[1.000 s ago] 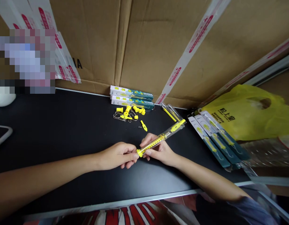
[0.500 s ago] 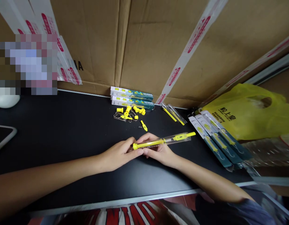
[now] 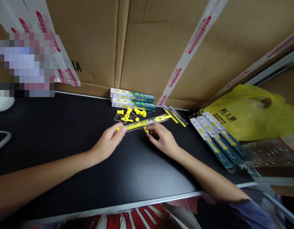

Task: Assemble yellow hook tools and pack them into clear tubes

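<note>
Compared with the earlier frame, the right hand (image 3: 164, 138) is away from the clear tube (image 3: 147, 122), and the left hand (image 3: 107, 141) alone holds it, farther from the person. Left fingers are closed around its capped end, and its long axis runs rightward and slightly away. On the near side of the tube, right thumb and forefinger stand a little apart at a small yellow piece (image 3: 146, 130); whether they pinch it, one cannot tell. To this piece, the right hand is the nearer. Beyond the tube lie yellow caps (image 3: 129, 111), then two boxes (image 3: 132, 104).
</note>
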`<move>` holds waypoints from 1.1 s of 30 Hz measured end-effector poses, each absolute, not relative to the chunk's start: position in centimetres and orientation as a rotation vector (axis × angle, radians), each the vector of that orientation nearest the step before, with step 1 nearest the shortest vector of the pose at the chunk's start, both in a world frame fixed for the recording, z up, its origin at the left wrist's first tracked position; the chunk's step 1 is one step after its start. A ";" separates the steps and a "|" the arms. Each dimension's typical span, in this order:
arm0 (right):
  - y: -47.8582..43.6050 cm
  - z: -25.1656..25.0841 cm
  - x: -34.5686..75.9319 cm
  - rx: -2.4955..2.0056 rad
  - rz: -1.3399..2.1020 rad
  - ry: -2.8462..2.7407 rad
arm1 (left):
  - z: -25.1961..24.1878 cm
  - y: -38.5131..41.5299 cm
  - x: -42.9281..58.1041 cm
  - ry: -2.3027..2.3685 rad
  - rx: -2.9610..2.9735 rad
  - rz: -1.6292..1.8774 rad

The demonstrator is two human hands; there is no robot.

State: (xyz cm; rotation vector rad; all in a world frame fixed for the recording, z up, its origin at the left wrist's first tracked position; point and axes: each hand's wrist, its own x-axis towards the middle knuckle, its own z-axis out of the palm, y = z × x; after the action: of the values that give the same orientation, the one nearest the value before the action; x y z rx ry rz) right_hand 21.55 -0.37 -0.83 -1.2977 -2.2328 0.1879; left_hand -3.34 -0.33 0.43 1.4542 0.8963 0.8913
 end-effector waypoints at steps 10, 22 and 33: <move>1.2 -1.9 20.6 -1.363 -0.071 -2.380 | 0.0 2.1 -4.0 0.947 1.343 1.038; -0.1 0.3 22.9 -1.165 0.807 -1.650 | -0.5 3.0 -4.4 0.970 1.195 1.110; -0.6 1.3 22.3 -1.017 0.921 -1.474 | -0.9 3.3 -4.5 0.960 1.248 1.090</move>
State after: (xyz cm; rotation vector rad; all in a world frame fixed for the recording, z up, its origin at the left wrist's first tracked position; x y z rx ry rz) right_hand 22.34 -0.61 1.30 -1.0173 -1.4736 0.9205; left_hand -4.49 3.27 -0.90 1.2476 0.9597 1.0903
